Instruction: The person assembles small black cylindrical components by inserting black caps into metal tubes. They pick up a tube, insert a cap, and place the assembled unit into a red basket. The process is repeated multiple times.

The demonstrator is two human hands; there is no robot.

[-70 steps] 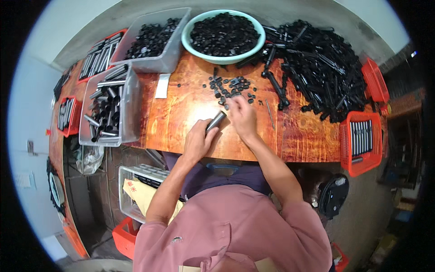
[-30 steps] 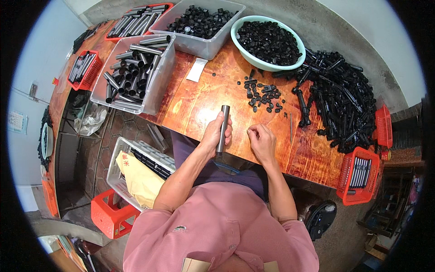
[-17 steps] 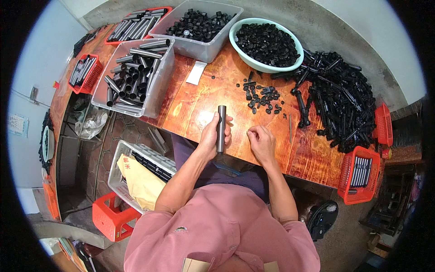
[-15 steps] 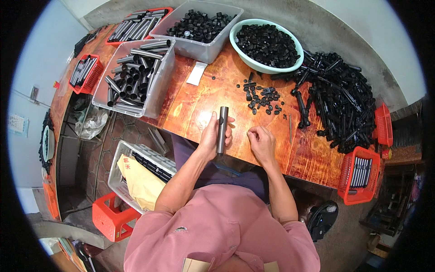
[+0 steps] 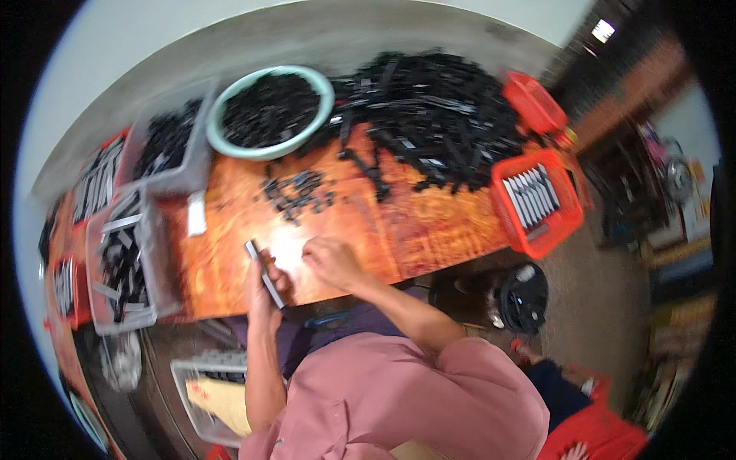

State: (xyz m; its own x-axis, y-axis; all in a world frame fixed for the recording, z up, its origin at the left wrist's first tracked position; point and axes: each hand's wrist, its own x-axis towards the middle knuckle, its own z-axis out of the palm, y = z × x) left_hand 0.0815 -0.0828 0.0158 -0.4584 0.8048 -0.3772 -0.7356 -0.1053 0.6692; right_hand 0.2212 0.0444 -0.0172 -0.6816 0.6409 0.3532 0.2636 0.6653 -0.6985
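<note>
My left hand (image 5: 263,295) is wrapped round a short silvery metal tube (image 5: 267,277), which slants over the table's near edge. Just right of it, my right hand (image 5: 334,264) hovers near the wooden table (image 5: 360,222), fingers bent together. Motion blur hides what they hold, if anything. Loose small black parts (image 5: 300,192) lie scattered on the wood beyond both hands.
A pale green basin (image 5: 325,126) of black parts and a big black heap (image 5: 437,115) stand at the back. Clear bins (image 5: 165,280) are left, a red basket of tubes (image 5: 567,230) right. Another person's red garment (image 5: 598,437) shows at lower right.
The view has swung right, so the table and its containers appear farther left, and a person shows at lower right. My left hand keeps the tube, now tilted in view.
</note>
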